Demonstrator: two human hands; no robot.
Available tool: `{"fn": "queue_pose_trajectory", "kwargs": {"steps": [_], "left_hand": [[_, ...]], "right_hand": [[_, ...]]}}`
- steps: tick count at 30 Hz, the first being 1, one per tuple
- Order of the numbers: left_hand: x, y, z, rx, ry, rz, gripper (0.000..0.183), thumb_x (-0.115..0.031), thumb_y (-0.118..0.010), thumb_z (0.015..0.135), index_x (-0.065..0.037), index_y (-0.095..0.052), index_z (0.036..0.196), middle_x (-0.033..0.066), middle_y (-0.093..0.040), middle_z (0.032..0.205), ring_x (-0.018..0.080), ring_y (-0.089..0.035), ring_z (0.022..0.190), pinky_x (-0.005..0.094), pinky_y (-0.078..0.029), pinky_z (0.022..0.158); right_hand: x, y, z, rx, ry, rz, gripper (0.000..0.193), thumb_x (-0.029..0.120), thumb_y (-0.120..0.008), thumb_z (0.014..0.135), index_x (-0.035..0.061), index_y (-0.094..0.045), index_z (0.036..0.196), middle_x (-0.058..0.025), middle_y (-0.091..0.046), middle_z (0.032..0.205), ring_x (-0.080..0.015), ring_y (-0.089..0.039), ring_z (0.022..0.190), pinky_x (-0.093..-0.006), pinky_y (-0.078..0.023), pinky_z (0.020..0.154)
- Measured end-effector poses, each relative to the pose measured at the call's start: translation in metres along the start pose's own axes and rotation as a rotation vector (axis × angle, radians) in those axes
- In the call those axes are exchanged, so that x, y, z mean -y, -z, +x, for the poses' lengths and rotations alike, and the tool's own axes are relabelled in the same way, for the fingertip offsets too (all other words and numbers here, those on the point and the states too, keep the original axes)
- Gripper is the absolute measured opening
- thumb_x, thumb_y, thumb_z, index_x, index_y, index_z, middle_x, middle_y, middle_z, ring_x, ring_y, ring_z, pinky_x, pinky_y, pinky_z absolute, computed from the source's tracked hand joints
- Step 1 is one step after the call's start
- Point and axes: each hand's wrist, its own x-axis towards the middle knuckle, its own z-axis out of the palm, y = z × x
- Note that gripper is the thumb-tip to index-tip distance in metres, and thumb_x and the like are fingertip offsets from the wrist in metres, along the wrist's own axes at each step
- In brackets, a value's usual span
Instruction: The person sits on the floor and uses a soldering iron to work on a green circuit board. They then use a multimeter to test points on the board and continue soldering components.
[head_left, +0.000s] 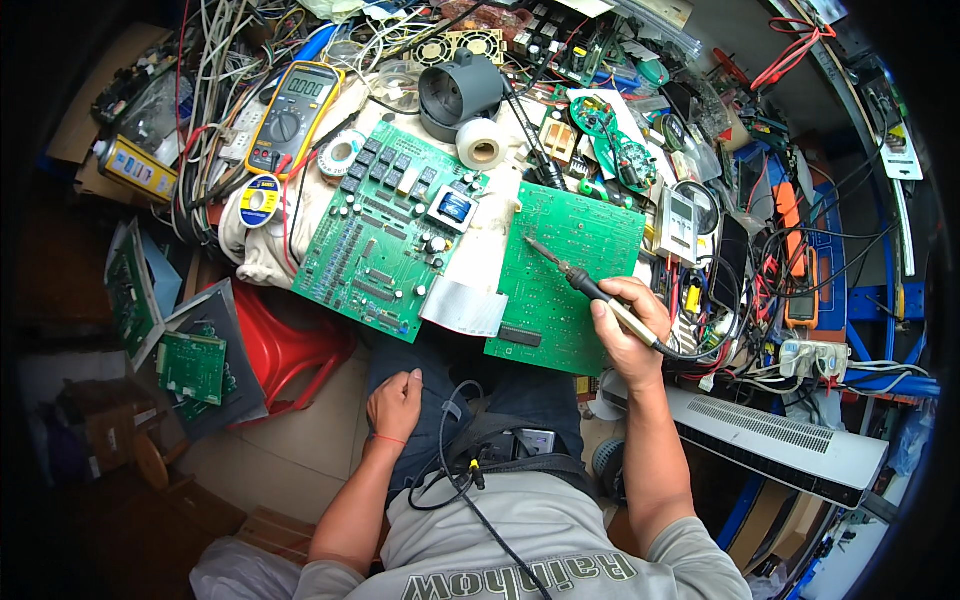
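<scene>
My right hand is closed around the handle of a soldering iron. Its tip points up and left, over the upper-left part of a green circuit board lying solder side up; whether it touches cannot be seen. Joined to this board by a wide grey ribbon cable is a second green board, component side up, with relays, chips and a blue transformer. My left hand rests on my thigh, below that second board, fingers curled in with nothing visible in them.
A yellow multimeter, a solder spool, a white roll and a dark grey cup-like holder lie beyond the boards. Tangled cables and parts crowd the bench's back and right. A red stool stands at left, beside more boards.
</scene>
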Motion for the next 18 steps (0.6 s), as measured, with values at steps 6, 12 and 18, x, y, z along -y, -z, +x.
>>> {"fn": "queue_pose_trajectory", "kwargs": {"steps": [6, 12, 18], "left_hand": [[0.003, -0.001, 0.0006, 0.017, 0.011, 0.015, 0.041, -0.037, -0.062, 0.104, -0.005, -0.065, 0.078, 0.0178, -0.068, 0.077, 0.042, -0.066, 0.074, 0.0515, -0.048, 0.065], [0.0036, 0.0, 0.0006, 0.029, 0.02, 0.054, 0.041, -0.038, -0.062, 0.105, -0.006, -0.073, 0.081, 0.0157, -0.071, 0.077, 0.0365, -0.07, 0.074, 0.0467, -0.051, 0.066], [0.0017, 0.0005, 0.0003, 0.024, 0.026, 0.052, 0.041, -0.037, -0.062, 0.105, -0.006, -0.073, 0.081, 0.016, -0.071, 0.076, 0.0368, -0.07, 0.073, 0.0467, -0.051, 0.065]], "right_hand": [[0.0004, -0.0005, 0.0016, -0.001, 0.036, -0.022, 0.024, 0.001, -0.08, 0.086, -0.0024, -0.072, 0.108, -0.0142, -0.074, 0.097, -0.0209, -0.07, 0.083, -0.0315, -0.056, 0.076], [0.0021, -0.001, 0.002, -0.001, 0.025, -0.026, 0.023, 0.002, -0.08, 0.086, -0.002, -0.072, 0.108, -0.0133, -0.073, 0.097, -0.019, -0.069, 0.082, -0.03, -0.055, 0.075], [0.0035, -0.0001, 0.0031, 0.013, 0.008, -0.048, 0.024, 0.002, -0.081, 0.086, -0.001, -0.073, 0.109, -0.0126, -0.074, 0.097, -0.0188, -0.07, 0.082, -0.0296, -0.055, 0.075]]}}
